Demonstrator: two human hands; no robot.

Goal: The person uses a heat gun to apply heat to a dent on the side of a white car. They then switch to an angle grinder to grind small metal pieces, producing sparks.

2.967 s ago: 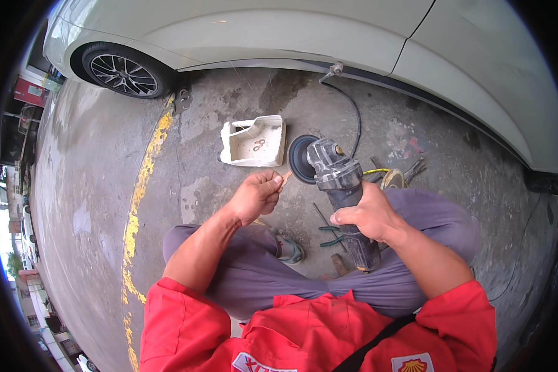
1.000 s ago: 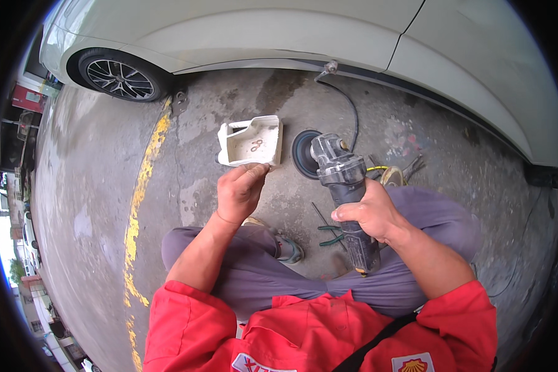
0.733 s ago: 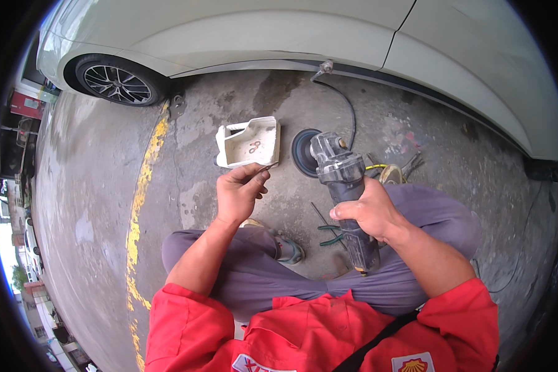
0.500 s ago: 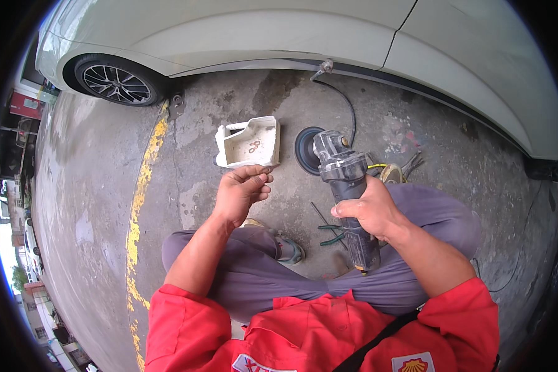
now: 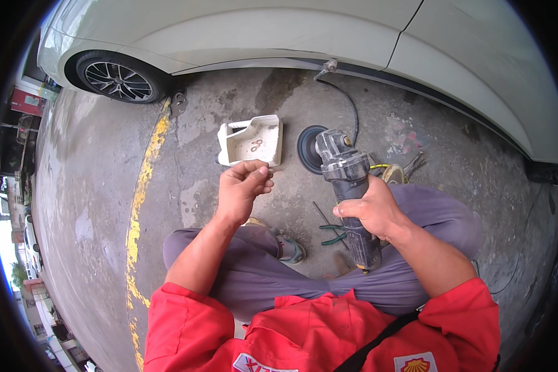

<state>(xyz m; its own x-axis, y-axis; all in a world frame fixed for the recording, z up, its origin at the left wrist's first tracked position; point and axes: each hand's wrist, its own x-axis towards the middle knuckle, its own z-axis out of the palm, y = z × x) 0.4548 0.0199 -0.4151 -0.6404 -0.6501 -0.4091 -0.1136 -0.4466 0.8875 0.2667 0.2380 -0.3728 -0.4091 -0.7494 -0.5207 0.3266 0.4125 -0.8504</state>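
Note:
My right hand (image 5: 378,209) wraps round the body of a grey and black angle grinder (image 5: 351,186), whose head points away from me. At that head sits a round dark disc (image 5: 309,149), tilted beside the gearbox. My left hand (image 5: 246,186) is closed in a pinch, thumb against forefinger, right at the near edge of a cut-open white plastic jug (image 5: 270,147). What the pinch holds, if anything, is too small to make out. Inside the jug lie a few small reddish-brown rings (image 5: 256,146).
Between my feet lie green-handled pliers (image 5: 333,234) and a thin rod (image 5: 320,213). A white car (image 5: 279,31) stands across the far side, its wheel (image 5: 119,80) at left. A dark hose (image 5: 352,102) runs from beneath its sill. Worn yellow line (image 5: 144,186) marks the concrete.
Almost nothing differs. My left hand has shifted very slightly along the jug's near edge, still pinched, and the right hand keeps the angle grinder in the same place.

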